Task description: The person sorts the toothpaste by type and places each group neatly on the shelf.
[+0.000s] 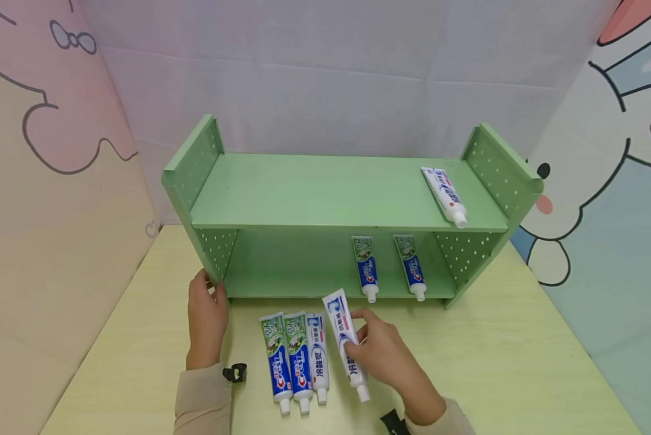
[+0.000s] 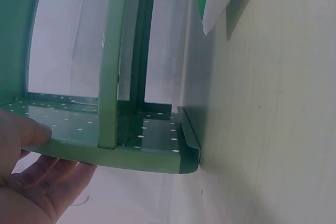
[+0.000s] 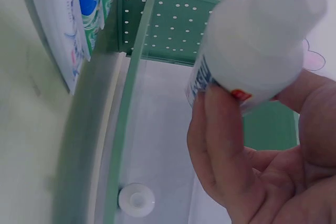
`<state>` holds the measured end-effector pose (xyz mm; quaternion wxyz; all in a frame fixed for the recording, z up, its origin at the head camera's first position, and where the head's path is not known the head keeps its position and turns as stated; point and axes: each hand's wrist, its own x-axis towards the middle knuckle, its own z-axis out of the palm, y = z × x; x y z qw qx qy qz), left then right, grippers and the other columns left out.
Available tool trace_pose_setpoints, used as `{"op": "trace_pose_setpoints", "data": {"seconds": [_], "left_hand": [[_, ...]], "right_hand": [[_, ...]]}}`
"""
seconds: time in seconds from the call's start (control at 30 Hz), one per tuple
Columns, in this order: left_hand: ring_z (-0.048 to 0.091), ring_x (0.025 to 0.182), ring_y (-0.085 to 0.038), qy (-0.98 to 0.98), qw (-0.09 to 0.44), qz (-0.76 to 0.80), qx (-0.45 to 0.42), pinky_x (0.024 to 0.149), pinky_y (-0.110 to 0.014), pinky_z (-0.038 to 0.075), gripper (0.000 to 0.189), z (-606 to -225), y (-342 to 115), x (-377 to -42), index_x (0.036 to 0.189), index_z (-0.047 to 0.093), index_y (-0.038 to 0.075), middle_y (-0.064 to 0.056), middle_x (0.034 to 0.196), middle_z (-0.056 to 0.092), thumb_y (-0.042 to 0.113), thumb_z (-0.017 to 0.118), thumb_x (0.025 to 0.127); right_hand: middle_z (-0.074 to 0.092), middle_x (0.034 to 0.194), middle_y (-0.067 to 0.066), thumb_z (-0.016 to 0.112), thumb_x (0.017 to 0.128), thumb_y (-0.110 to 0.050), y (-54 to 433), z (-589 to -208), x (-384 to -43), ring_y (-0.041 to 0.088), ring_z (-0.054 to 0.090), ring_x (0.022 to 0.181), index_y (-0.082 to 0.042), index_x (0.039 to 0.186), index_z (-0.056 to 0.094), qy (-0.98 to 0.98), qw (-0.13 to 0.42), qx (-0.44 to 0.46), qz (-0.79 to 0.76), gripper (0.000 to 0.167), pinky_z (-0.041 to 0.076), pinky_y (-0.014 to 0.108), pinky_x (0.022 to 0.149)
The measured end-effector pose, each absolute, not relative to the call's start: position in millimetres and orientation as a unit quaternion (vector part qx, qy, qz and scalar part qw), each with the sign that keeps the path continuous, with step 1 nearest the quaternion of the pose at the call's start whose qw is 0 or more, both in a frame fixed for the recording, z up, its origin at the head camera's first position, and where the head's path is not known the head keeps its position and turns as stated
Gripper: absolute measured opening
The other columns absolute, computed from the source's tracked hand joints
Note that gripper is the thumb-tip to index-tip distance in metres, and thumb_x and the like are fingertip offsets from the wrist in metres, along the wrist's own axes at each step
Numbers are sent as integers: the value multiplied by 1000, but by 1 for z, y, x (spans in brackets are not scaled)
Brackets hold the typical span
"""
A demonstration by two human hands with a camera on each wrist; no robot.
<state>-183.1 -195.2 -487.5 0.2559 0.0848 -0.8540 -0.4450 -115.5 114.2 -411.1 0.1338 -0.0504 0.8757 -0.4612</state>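
Note:
My right hand (image 1: 382, 350) pinches a white toothpaste tube (image 1: 343, 332) between thumb and fingers, cap toward me, in front of the green shelf (image 1: 303, 187). In the right wrist view, the tube's white cap end (image 3: 257, 40) looms close above the curled fingers. My left hand (image 1: 207, 317) grips the front edge of the shelf's left side panel, thumb on the inner face and fingers outside, as the left wrist view shows. Left of the held tube, two green-and-blue toothpaste tubes (image 1: 277, 362) and another white tube (image 1: 318, 356) lie side by side on the table.
One white tube (image 1: 446, 196) lies at the right of the top board. On the lower board, two green-and-blue tubes (image 1: 365, 266) lie apart in the right half, caps at the front edge. A fabric backdrop (image 1: 330, 78) hangs behind, and the pale table (image 1: 521, 362) carries everything.

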Motion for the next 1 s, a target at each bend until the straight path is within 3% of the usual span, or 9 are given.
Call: {"op": "trace_pose_setpoints", "data": {"seconds": [1.0], "left_hand": [[49, 114, -42, -855, 257, -443, 85, 92, -50, 53, 39, -486, -194, -181, 136, 38, -12, -29, 123, 46, -2, 48, 99]], "right_hand": [[61, 89, 4, 73, 84, -2, 119, -352, -106, 19, 58, 77, -4, 131, 53, 877, 60, -33, -475, 52, 58, 28, 59]]}}
